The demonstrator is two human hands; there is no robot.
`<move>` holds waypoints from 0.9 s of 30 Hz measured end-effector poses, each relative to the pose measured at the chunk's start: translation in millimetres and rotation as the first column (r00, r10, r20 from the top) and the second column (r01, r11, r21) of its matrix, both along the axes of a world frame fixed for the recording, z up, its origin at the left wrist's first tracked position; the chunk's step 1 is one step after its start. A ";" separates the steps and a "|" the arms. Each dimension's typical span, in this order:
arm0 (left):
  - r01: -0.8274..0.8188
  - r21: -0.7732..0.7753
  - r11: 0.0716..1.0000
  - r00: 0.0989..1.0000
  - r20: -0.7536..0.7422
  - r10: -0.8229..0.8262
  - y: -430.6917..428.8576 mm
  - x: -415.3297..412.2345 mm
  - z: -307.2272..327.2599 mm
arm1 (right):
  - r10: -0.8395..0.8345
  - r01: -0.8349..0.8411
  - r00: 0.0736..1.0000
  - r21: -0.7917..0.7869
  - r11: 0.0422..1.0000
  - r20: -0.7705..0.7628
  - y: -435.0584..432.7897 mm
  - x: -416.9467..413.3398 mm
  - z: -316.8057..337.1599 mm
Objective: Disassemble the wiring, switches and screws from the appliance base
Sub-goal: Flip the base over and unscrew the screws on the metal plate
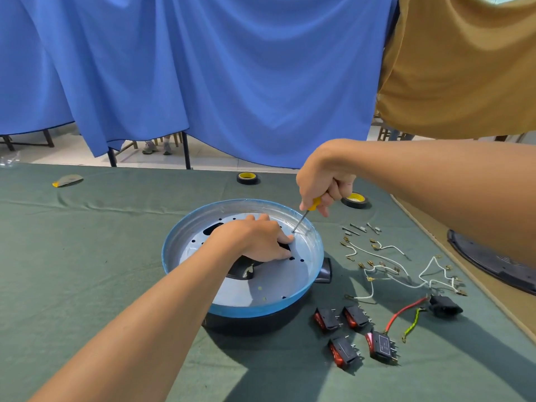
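The round appliance base [269, 303], blue-rimmed with a silver perforated plate, lies upside down in the middle of the green cloth. My left hand [258, 239] rests on the plate with fingers spread, its fingertips by a screw at the far right of the plate. My right hand [323, 181] grips a yellow-handled screwdriver [303, 217], whose tip stands on that screw. Removed parts lie to the right: several black rocker switches [355, 332] with red buttons, white wires [385, 271] with brass terminals, a red and a green-yellow wire with a black socket [443, 306], and a few screws [361, 228].
Two rolls of black tape [247, 178] [356, 200] lie beyond the base. A dark round cover [490, 261] sits at the right table edge. A small scrap [67, 180] is at the far left. Blue and tan drapes hang behind the table.
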State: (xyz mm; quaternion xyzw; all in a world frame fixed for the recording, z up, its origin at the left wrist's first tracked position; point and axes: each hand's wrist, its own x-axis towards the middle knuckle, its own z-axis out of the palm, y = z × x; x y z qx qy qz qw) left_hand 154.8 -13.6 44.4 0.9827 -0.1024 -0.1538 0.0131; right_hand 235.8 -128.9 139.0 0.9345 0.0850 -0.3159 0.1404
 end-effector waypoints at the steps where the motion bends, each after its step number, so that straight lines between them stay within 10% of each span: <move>1: -0.002 0.000 1.000 1.000 -0.002 0.002 0.4 0.4 -0.6 | 0.011 -0.011 1.000 0.001 1.000 0.003 -0.2 1.2 -1.2; 5: -0.003 0.002 1.000 1.000 -0.013 0.003 0.5 3.2 -2.5 | 0.285 -0.268 0.953 -0.157 0.951 0.103 -0.8 -1.3 -3.3; 10: 0.014 0.002 1.000 1.000 -0.007 -0.014 1.8 5.7 -3.0 | 0.779 -0.631 0.599 -0.491 0.600 0.183 6.3 -13.6 -8.4; 17: 0.009 0.015 1.000 1.000 -0.004 -0.009 0.7 -0.2 -3.1 | 0.955 -0.753 0.227 -0.587 0.295 0.189 27.6 -37.7 -5.7; 20: 0.003 0.013 1.000 1.000 -0.012 -0.003 -0.2 -2.3 -2.1 | 0.925 -0.758 0.267 -0.534 0.375 0.271 26.4 -36.1 -2.4; 27: 0.006 0.013 1.000 1.000 -0.022 -0.006 0.3 -2.8 -2.4 | 0.549 -0.598 0.725 -0.015 0.802 0.415 9.7 -18.6 -3.2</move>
